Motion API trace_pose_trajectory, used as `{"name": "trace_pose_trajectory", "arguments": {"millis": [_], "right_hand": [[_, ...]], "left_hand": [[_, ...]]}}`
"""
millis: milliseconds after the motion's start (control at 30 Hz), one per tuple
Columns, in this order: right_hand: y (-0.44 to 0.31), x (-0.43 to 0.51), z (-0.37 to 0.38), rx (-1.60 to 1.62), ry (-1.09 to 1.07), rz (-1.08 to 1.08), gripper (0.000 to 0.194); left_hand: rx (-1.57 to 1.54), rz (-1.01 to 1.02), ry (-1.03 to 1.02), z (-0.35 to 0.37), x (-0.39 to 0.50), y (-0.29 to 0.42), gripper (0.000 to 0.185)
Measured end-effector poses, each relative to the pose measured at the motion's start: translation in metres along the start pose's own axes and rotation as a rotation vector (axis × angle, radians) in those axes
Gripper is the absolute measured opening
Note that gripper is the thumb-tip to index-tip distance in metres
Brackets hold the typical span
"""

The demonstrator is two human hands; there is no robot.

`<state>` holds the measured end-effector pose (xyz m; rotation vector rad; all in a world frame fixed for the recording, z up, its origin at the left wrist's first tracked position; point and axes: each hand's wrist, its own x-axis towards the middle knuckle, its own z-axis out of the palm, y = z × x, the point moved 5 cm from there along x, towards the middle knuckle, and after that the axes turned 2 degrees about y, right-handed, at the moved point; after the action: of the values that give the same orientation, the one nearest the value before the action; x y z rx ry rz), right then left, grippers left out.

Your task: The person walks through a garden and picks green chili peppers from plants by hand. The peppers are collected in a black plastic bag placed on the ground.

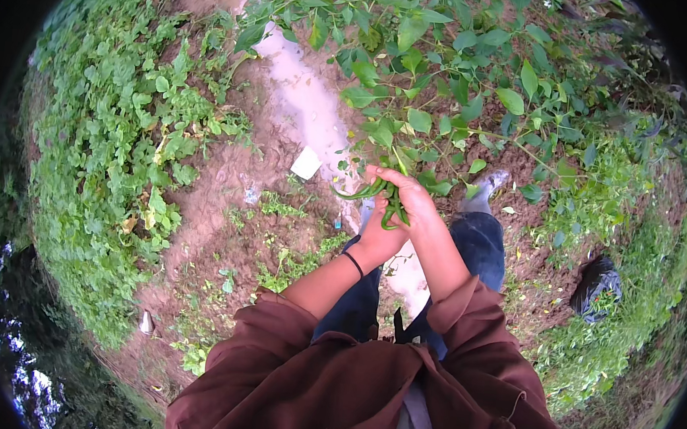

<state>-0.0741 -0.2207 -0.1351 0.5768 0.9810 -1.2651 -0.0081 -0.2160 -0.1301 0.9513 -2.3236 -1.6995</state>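
Several long green chili peppers (391,203) lie bunched between my two hands, in front of my legs. My left hand (382,236) cups the bunch from below, with a dark band around its wrist. Over the top of the peppers, my right hand (411,196) closes with its thumb across them. One curved pepper (351,195) sticks out to the left, and a paler tip points up toward the leaves. Just beyond my hands hang the leafy branches of a chili plant (419,121). The palms and part of the bunch are hidden by my fingers.
A water-filled furrow (303,101) runs between my feet through muddy soil. Low leafy crops (102,156) spread along the left. A black plastic bag (590,285) with green and red pieces sits at right. A white square object (306,163) lies by the furrow; a metallic object (146,323) stands lower left.
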Motion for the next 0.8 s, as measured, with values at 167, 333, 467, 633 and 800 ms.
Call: {"name": "trace_pose_trajectory", "arguments": {"millis": [167, 333, 467, 633, 800], "right_hand": [[0.004, -0.008, -0.017, 0.026, -0.081, 0.122, 0.027], [0.006, -0.023, -0.017, 0.123, -0.143, 0.233, 0.022], [0.002, -0.056, -0.027, 0.151, -0.173, 0.132, 0.021], [-0.037, -0.141, -0.037, 0.116, -0.122, -0.217, 0.027], [-0.063, -0.207, -0.112, 0.448, -0.240, -0.359, 0.027]], "left_hand": [[0.269, 0.236, -0.052, -0.003, -0.005, -0.003, 0.011], [0.421, 0.227, -0.024, 0.000, -0.015, -0.009, 0.004], [0.377, 0.285, 0.148, -0.017, -0.007, 0.010, 0.016], [0.639, 0.357, 0.074, -0.035, 0.023, 0.038, 0.056], [0.772, 0.300, 0.101, -0.031, 0.045, 0.086, 0.080]]}}
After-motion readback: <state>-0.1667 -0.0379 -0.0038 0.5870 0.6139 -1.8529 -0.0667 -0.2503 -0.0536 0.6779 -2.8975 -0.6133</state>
